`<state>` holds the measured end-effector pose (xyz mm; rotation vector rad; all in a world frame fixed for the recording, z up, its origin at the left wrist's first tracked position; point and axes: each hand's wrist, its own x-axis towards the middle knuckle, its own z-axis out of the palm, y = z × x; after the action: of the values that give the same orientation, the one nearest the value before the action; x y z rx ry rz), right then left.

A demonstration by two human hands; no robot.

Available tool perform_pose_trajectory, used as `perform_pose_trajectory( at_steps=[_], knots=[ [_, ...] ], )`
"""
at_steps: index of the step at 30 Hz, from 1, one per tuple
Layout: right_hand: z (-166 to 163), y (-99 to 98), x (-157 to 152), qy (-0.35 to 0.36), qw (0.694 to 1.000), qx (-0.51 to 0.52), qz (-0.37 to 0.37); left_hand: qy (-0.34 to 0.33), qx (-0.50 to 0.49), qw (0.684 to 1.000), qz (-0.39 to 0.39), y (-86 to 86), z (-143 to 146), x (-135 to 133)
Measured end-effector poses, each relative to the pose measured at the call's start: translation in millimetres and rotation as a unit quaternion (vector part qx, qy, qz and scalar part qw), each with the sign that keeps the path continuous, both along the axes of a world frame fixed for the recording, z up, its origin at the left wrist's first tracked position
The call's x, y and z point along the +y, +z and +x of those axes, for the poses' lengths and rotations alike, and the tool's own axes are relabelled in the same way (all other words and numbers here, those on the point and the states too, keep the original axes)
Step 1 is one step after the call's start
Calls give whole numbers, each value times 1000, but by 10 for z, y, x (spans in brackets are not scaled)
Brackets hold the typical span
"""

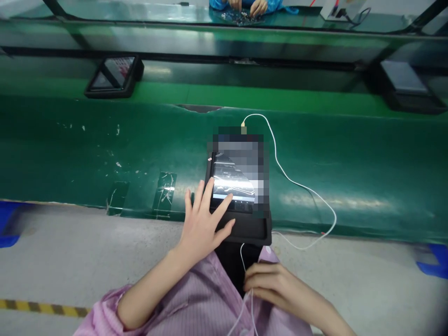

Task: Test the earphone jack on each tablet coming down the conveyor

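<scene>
A black tablet-like device [241, 205] in a dark casing leans at the near edge of the green conveyor belt [105, 140]; part of its screen is pixelated. My left hand [205, 219] lies open on the device's lower left corner, fingers spread over the screen. A white cable [297, 184] runs from a plug at the device's top, loops right across the belt and comes back toward me. My right hand [273, 282] rests low over my pink striped garment, fingers curled around the thin white cable.
Two more black devices sit on the far side of the belt, one at left [114, 77] and one at right [406, 86]. Another person's hands [248, 7] work at the far top. Grey floor with a yellow-black stripe [42, 308] lies below left.
</scene>
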<state>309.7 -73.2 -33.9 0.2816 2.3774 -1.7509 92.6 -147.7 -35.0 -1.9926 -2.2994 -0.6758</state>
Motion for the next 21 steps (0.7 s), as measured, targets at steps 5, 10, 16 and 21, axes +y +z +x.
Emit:
perform_pose_trajectory(
  at_steps=[5, 10, 16, 21],
  knots=[
    [-2, -34, -4, -12, 999, -4, 40, -6, 25, 1000, -17, 37, -8, 25],
    [8, -46, 20, -6, 998, -16, 63, -4, 37, 999, -11, 36, -8, 23],
    [-14, 317, 111, -78, 986, 145, 33, 1, 42, 999, -8, 12, 6, 11],
    [23, 470, 78, -118, 954, 271, -56, -7, 40, 999, -3, -23, 10, 4]
  ],
)
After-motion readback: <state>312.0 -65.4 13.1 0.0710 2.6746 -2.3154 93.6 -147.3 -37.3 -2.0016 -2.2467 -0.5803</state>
